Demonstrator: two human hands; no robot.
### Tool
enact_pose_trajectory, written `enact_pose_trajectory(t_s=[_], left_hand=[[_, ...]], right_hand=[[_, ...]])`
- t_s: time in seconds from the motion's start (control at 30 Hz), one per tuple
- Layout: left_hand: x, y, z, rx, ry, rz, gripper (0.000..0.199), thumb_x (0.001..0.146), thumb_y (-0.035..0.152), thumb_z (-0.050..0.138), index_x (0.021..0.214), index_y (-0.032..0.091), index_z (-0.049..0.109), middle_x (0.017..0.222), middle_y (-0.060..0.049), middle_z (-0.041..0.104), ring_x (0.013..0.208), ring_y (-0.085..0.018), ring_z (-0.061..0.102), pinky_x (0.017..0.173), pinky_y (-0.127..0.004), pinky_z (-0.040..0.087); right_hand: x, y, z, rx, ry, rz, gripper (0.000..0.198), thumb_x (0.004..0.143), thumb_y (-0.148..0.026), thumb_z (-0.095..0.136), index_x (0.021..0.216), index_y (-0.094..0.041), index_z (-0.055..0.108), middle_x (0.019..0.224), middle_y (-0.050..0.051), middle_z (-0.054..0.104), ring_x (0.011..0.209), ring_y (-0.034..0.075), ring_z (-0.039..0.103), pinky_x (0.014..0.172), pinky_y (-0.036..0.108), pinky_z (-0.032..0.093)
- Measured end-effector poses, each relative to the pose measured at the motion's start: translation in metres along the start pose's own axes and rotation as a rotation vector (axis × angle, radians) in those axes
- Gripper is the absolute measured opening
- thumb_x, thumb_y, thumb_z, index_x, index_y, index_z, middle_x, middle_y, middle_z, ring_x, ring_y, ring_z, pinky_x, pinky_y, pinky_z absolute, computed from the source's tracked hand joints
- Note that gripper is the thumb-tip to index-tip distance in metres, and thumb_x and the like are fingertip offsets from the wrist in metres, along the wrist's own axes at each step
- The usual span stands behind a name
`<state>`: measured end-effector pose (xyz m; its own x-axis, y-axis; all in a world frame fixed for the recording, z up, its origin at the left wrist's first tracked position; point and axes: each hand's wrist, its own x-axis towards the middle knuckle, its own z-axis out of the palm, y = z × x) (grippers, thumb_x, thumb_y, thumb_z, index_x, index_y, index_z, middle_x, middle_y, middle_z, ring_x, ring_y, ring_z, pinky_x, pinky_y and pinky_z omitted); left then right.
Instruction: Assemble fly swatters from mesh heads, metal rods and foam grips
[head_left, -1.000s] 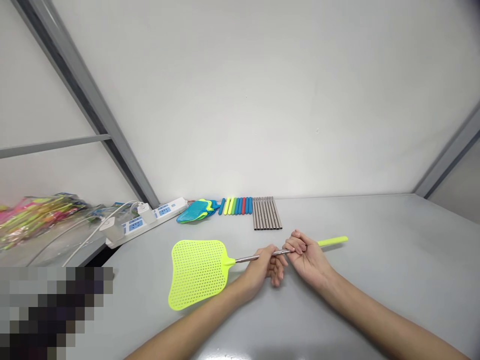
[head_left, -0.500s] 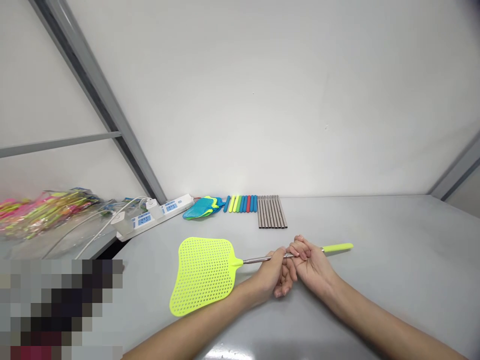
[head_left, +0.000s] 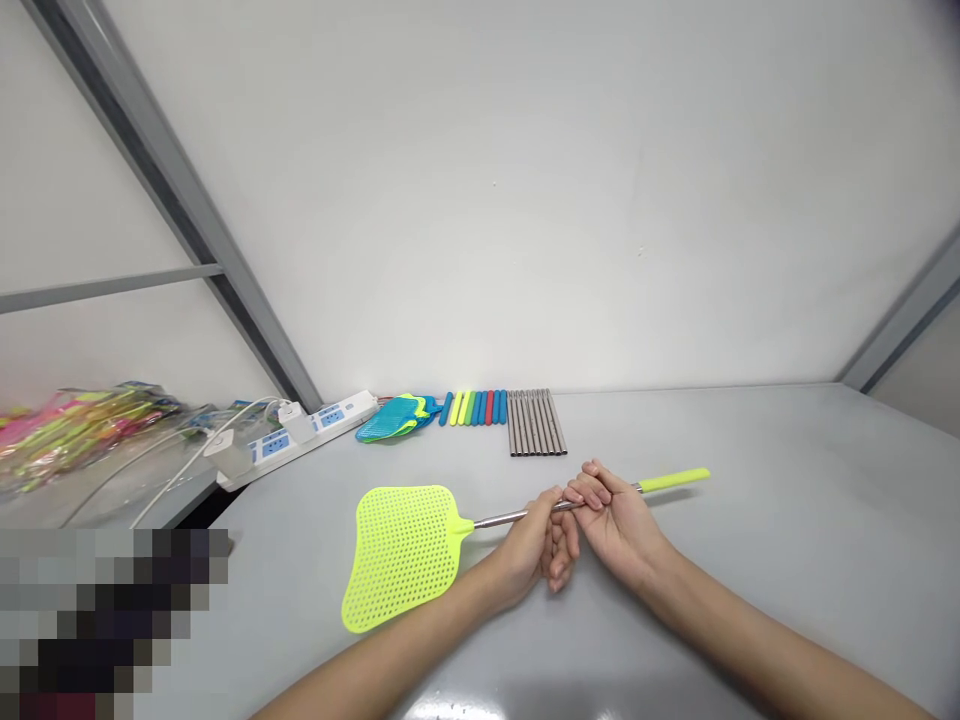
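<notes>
A fly swatter with a neon-yellow perforated head, a metal rod and a yellow grip lies across both my hands, head to the left. My left hand pinches the rod between thumb and fingers, on the side toward the head. Beside it, my right hand has its fingers curled around the rod, palm turned up, a little short of the grip. The two hands almost touch, and they hide the middle of the rod. The head hangs above my left forearm.
At the back of the grey table lie a stack of swatter heads, a row of coloured grips and several metal rods. A white power strip with cables and bagged colourful items are at left.
The swatter has tilted slightly, its grip end now higher and its head a little lower. Both hands keep their hold, and the whole view has shifted a bit.
</notes>
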<state>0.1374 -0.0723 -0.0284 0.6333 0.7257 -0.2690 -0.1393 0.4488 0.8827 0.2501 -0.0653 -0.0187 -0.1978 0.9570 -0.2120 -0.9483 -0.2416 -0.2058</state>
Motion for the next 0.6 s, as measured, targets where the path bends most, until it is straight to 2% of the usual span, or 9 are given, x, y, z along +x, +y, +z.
enact_pose_trajectory(t_s=[0.27,0.43,0.6], left_hand=[[0.003,-0.005,-0.001,-0.095,0.198,0.212,0.043,0.074,0.05,0.036,0.055,0.013,0.05,0.03,0.004,0.036,0.027,-0.007,0.035,0.033,-0.02,0.026],[0.004,0.0,-0.01,-0.094,0.424,0.354,0.041,0.074,0.048,0.037,0.057,0.013,0.049,0.032,0.005,0.033,0.029,-0.006,0.033,0.034,-0.019,0.026],[0.004,0.005,-0.016,-0.131,0.617,0.457,0.037,0.073,0.051,0.037,0.064,0.016,0.045,0.04,0.006,0.037,0.033,-0.006,0.033,0.036,-0.019,0.028]], right_hand=[[0.002,-0.01,0.005,0.029,-0.003,-0.009,0.018,0.082,-0.014,0.034,0.065,-0.016,0.037,0.046,-0.008,0.02,0.039,0.005,0.031,0.044,0.02,0.037],[0.01,-0.029,0.005,0.088,0.07,-0.065,0.019,0.081,-0.009,0.03,0.064,-0.017,0.035,0.046,-0.008,0.021,0.038,0.006,0.03,0.041,0.019,0.036],[0.016,-0.037,-0.002,0.129,0.136,0.002,0.019,0.079,-0.007,0.03,0.064,-0.017,0.033,0.047,-0.007,0.021,0.039,0.006,0.03,0.042,0.02,0.037]])
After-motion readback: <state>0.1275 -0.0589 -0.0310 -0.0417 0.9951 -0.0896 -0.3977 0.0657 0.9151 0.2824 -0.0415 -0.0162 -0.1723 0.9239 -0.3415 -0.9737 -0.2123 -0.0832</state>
